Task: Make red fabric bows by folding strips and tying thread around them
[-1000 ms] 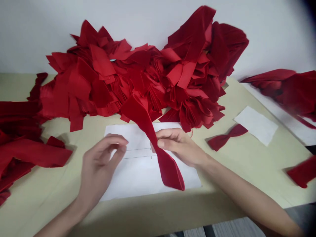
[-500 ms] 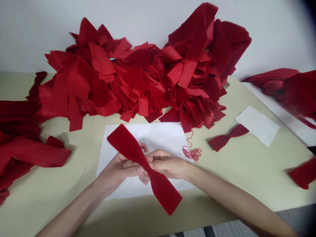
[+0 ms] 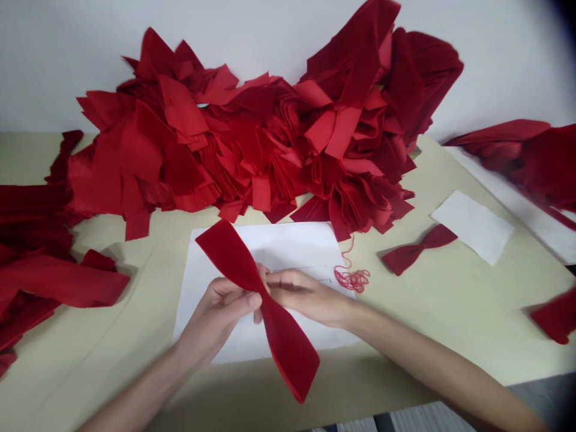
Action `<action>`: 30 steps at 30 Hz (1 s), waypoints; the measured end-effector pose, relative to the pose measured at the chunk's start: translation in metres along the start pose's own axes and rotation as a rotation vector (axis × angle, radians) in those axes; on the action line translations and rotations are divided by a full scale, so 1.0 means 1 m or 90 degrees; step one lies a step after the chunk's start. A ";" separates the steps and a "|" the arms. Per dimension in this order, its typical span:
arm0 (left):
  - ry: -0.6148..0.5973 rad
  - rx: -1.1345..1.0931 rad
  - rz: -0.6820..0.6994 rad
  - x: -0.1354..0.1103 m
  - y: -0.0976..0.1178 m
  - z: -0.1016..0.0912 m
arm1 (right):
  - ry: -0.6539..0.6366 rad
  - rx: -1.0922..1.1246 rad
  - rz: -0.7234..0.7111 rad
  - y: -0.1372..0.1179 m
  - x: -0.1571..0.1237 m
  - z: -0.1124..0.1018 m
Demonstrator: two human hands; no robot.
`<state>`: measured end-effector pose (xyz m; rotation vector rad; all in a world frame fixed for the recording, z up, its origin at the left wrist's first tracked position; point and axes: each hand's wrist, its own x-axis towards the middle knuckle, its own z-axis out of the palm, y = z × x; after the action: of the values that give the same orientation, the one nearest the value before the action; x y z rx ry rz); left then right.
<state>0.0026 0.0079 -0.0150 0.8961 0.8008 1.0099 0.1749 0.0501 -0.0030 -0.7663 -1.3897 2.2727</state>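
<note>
Two hands, one left hand [image 3: 216, 309] and one right hand [image 3: 312, 298]. Two bow-shaped red pieces: one [image 3: 292, 354] in the fingers [image 3: 245, 303], one [image 3: 418, 247] to their right. Three heaps of red fabric: one beyond the fingers [image 3: 270, 132], one left [image 3: 36, 270], one far right [image 3: 540, 156]; their overlapping strips cannot be counted. One tangle of red thread [image 3: 351, 279], right of the fingers. Two white sheets on the table [image 3: 427, 318]: a large one [image 3: 297, 240] beneath the fingers, a small one [image 3: 472, 228] to their right.
</note>
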 end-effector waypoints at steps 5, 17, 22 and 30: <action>0.107 -0.003 -0.038 0.002 0.004 -0.004 | 0.301 -0.330 -0.137 -0.014 -0.010 0.001; 0.197 0.069 -0.032 -0.003 -0.004 -0.005 | 0.317 -0.357 -0.117 -0.018 -0.010 0.016; 0.189 0.068 -0.017 -0.003 -0.007 -0.006 | 0.298 -0.387 -0.129 -0.018 -0.012 0.019; 0.191 0.059 -0.024 -0.003 -0.008 -0.006 | 0.305 -0.375 -0.088 -0.015 -0.012 0.018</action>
<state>-0.0008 0.0042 -0.0243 0.8149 1.1209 1.0953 0.1731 0.0376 0.0201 -1.2446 -1.7953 1.4320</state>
